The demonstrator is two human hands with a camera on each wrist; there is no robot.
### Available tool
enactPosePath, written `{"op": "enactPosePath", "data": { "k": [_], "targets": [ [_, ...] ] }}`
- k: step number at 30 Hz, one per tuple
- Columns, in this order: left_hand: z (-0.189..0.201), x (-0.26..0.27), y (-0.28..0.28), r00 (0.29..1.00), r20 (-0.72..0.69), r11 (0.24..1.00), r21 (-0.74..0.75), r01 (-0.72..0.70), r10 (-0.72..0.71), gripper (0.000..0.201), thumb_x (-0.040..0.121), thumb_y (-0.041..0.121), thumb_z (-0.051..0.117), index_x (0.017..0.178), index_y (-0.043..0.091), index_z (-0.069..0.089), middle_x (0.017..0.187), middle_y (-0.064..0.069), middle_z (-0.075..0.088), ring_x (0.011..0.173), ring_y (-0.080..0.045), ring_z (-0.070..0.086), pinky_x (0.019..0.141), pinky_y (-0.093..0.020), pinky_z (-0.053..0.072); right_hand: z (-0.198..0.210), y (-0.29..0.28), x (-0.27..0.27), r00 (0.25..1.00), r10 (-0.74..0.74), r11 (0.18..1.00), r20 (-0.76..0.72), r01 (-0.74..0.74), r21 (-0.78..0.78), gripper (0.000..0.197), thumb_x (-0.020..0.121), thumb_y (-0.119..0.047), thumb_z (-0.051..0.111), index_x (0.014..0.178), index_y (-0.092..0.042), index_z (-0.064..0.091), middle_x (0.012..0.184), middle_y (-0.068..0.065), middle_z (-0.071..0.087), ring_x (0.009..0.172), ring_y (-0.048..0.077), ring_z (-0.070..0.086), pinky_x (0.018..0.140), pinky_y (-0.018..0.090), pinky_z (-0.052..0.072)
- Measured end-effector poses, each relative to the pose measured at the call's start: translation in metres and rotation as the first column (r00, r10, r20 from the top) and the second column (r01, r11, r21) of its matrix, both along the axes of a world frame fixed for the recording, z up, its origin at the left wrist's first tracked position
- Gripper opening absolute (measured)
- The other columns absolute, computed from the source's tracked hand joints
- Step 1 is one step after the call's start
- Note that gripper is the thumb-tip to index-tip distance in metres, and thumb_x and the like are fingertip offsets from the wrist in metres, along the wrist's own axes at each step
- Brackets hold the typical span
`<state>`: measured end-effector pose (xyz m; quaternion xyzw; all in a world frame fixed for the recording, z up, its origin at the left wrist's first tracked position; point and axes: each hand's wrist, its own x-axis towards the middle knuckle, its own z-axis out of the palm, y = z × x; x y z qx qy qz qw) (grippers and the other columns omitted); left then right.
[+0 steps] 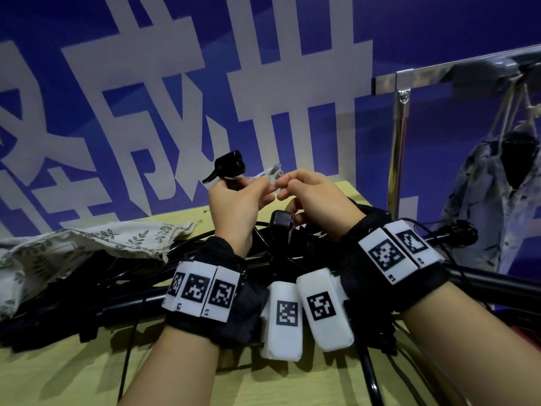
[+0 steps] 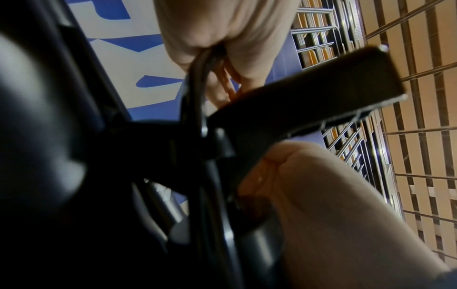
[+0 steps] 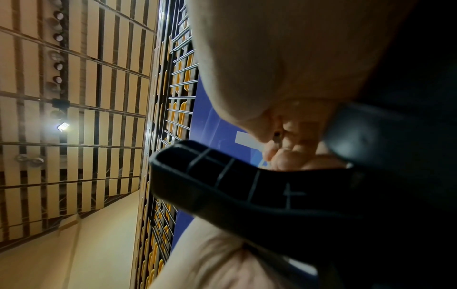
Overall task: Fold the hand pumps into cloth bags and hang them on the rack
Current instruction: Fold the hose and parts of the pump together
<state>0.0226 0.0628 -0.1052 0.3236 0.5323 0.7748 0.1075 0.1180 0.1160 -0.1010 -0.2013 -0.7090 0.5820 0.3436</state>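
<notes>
Left hand [image 1: 234, 200] gripping pump hose just below black nozzle head [image 1: 229, 164]; right hand [image 1: 314, 194] pinching white adapter tips [image 1: 71, 171]. Pump bodies [image 1: 281, 230] lying on table [image 1: 73, 376], unbagged. Empty leaf-print bag [image 1: 87, 244] waiting beside. One filled bag [image 1: 494, 206] hanging on rack [image 1: 456, 71].

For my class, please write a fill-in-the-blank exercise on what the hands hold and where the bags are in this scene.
1. The left hand grips the black pump nozzle head, while the right hand pinches the small ____ plastic adapters.
2. The leaf-printed cloth bag lies on the wooden ____.
3. The filled pale blue cloth bag hangs from the metal ____.

Missing words: white; table; rack
</notes>
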Motion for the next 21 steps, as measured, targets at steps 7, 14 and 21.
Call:
{"op": "enactPosePath", "data": {
  "k": [7,14,21],
  "targets": [
    [-0.0010,-0.0029,0.0015,0.998,0.021,0.998,-0.020,-0.053,0.054,0.028,0.079,-0.009,0.060,0.065,0.012,0.048,0.066,-0.005,0.058,0.060,-0.019,0.065,0.049,-0.016,0.050,-0.0008,0.0011,0.0052,0.998,0.031,0.995,-0.054,-0.035,-0.089,0.019,0.100,-0.017,0.041,0.116,-0.008,0.048,0.086,0.001,0.063,0.038,0.002,0.050,0.040,0.015,0.045],
    [-0.0022,-0.0039,0.0012,0.998,-0.012,0.997,-0.034,-0.068,0.068,0.032,0.076,-0.008,0.062,0.059,0.017,0.049,0.056,0.002,0.060,0.067,-0.023,0.065,0.056,-0.027,0.053,-0.0028,0.0018,0.0067,0.997,0.061,0.997,0.054,-0.058,-0.058,0.030,0.099,-0.020,0.045,0.126,-0.008,0.049,0.092,-0.003,0.066,0.036,-0.003,0.049,0.044,0.014,0.047],
    [-0.0055,-0.0087,0.0020,0.997,-0.030,0.990,-0.121,-0.077,0.074,0.032,0.075,-0.006,0.063,0.061,0.017,0.046,0.045,0.009,0.056,0.061,-0.019,0.061,0.063,-0.035,0.048,-0.0048,0.0037,0.0072,0.992,0.053,0.998,0.113,-0.055,0.017,0.031,0.092,-0.021,0.058,0.119,-0.005,0.062,0.060,-0.014,0.064,0.038,-0.003,0.052,0.046,0.012,0.048]
  ]
}}
